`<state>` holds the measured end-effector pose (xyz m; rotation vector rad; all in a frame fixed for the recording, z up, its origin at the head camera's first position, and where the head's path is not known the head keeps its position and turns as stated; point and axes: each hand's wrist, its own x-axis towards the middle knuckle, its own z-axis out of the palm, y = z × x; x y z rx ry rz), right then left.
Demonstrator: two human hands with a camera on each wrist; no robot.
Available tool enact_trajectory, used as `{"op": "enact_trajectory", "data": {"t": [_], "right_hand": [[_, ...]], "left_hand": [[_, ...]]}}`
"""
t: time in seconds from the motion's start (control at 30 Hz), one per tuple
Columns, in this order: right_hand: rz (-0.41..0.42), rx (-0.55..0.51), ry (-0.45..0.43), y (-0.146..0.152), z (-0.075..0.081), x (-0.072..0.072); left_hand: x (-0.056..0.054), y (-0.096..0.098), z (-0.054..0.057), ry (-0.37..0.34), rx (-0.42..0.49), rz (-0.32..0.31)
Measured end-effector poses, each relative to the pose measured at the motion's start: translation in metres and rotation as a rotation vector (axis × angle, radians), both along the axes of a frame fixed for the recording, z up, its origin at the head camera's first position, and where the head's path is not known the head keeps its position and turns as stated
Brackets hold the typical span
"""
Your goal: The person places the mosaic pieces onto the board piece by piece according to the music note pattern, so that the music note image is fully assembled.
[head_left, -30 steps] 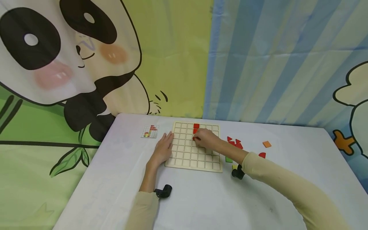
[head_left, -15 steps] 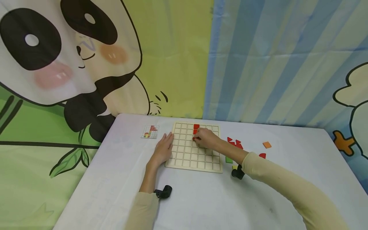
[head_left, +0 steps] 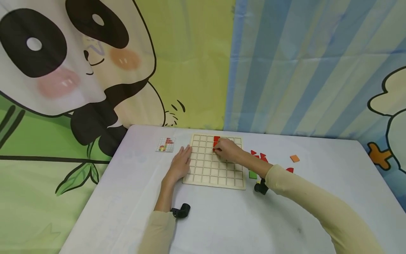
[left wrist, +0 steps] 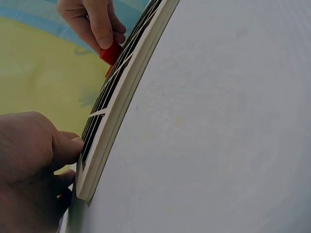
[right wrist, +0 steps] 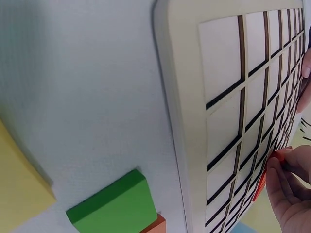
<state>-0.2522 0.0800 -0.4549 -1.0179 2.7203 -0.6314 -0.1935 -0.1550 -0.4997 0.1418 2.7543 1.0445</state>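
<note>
A pale wooden grid board (head_left: 203, 171) lies on the table. My right hand (head_left: 229, 149) is over its upper middle, thumb and fingers pinching a small red block (left wrist: 111, 53) down at the cells. Just beyond it, more red blocks (head_left: 216, 139) sit in one column near the far edge. My left hand (head_left: 181, 164) rests along the board's left side, fingers extended, fingertips right at the edge. The left wrist view shows the left thumb (left wrist: 68, 148) against the rim. In the right wrist view the right hand (right wrist: 291, 182) partly hides the red blocks.
A pattern card (head_left: 165, 145) lies left of the board. To the right are red pieces (head_left: 262, 157), a green block (head_left: 252, 174), an orange square (head_left: 294, 158) and a red rounded piece (head_left: 290, 170). A yellow block (right wrist: 22, 184) shows in the right wrist view. A printed curtain hangs behind.
My right hand and forearm have shifted slightly toward the board's far edge, still pinching the red block. The left hand stays in place at the board's left side.
</note>
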Motion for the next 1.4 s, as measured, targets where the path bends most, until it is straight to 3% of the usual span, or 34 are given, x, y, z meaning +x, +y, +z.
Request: {"op": "enact_trajectory", "data": {"t": [0.23,0.53,0.8,0.93,1.07,1.27,1.4], "right_hand": [[0.012,0.012,0.017,0.000,0.001,-0.002],[-0.025,0.043,-0.028,-0.001,-0.001,-0.003],[-0.005,0.086,0.055,-0.001,-0.003,0.005],[-0.008,0.116,0.058,0.005,0.003,0.017],[-0.056,0.064,0.025,0.024,0.012,0.035],[-0.082,0.007,0.015,0.071,0.020,0.062],[-0.155,0.016,-0.008,0.105,0.020,0.075]], "left_hand": [[0.000,0.001,0.001,-0.002,-0.004,0.001],[0.002,0.000,0.001,-0.001,-0.001,-0.008],[0.002,0.001,0.001,0.001,0.006,-0.016],[0.001,0.000,0.001,-0.002,0.002,-0.012],[0.000,0.000,0.002,-0.011,-0.005,-0.012],[0.000,-0.001,0.005,-0.021,-0.008,-0.016],[0.001,-0.001,0.004,-0.018,-0.010,-0.020]]}}
